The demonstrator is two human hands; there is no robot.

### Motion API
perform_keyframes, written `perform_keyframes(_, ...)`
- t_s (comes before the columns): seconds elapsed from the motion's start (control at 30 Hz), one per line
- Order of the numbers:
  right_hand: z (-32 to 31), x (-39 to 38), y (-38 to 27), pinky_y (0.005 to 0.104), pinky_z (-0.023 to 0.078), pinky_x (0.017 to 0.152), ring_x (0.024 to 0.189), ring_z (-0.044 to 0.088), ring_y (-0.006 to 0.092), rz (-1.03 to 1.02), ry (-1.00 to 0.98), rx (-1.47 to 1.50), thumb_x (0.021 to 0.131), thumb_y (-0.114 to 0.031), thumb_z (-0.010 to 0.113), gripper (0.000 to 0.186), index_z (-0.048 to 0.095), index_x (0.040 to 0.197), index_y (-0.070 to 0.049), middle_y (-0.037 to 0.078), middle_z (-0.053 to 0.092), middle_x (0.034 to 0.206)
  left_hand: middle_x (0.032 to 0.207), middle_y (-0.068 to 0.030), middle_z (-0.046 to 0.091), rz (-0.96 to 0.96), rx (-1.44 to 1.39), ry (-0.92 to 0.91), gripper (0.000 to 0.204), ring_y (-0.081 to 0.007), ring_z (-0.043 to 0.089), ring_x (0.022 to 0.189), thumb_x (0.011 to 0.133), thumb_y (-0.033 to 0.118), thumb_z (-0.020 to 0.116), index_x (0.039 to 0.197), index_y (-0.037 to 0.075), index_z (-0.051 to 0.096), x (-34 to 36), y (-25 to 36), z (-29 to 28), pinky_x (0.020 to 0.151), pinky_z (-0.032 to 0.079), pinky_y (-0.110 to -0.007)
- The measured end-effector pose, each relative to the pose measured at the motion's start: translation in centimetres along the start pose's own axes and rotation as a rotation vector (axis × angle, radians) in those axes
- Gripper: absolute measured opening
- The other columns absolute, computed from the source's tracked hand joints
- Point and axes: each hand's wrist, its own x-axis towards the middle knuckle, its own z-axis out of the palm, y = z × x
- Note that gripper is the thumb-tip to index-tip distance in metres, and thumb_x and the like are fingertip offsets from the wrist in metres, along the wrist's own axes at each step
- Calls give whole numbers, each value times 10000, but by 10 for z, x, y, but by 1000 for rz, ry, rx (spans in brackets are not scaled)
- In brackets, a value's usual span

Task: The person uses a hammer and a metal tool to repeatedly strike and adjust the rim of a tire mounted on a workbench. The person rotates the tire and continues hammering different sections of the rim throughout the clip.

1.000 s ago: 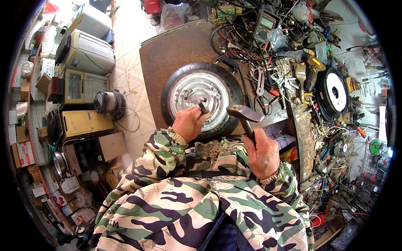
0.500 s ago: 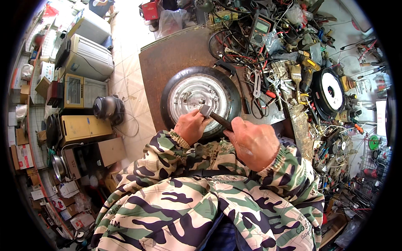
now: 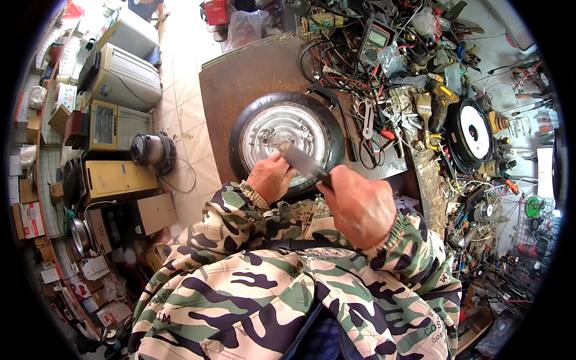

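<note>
A wheel with a black tyre and a silver metal hub (image 3: 270,125) lies flat on the brown bench in front of me. Over its near part, my left hand (image 3: 270,178) is closed with the fingers bent; what they hold is hidden. My right hand (image 3: 362,207) is wrapped round the dark handle of a hammer (image 3: 305,165). The hammer's head is smeared by motion and hangs right beside my left fingertips, above the hub. Whether it touches anything there I cannot tell.
Bare brown bench top (image 3: 219,90) shows left of the wheel. A multimeter (image 3: 377,39), tangled cables and hand tools crowd the right side. Farther right stands a second wheel (image 3: 474,135). On the tiled floor to the left sits a dark round canister-like appliance (image 3: 153,150).
The hammer has swung slightly, its head now blurred and nearer the left fingertips. My right hand has shifted a little left and down. The left hand stays over the hub.
</note>
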Motion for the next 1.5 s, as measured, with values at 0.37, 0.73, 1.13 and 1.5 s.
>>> perform_keyframes(0.37,0,7,2,504,525,578,675,673,422,58,-59,7,1012,-208,682,225,540,970,-39,178,678,804,988,-211,696,10,39,-74,176,-431,702,863,960,124,716,1062,-17,684,2,-9,-3,740,580,-460)
perform_keyframes(0.73,-12,-2,-1,507,522,563,655,674,427,33,10,-21,1005,-206,696,242,531,954,-36,188,671,762,986,-207,690,31,42,-86,218,-430,703,897,981,182,706,1087,-7,683,-1,-2,-11,743,578,-467)
perform_keyframes(1.13,-11,-4,-8,511,532,582,675,680,430,32,57,29,1015,-205,674,227,535,975,-31,200,682,810,984,-220,701,32,53,-108,186,-432,709,888,973,154,707,1025,-22,676,6,11,-17,745,582,-461)
perform_keyframes(1.5,2,-2,-1,504,534,564,666,686,426,95,-35,-18,1007,-183,685,221,537,974,-22,198,682,794,935,-206,699,45,133,-159,190,-428,714,838,951,152,733,1034,-15,696,5,-7,-15,716,587,-469)
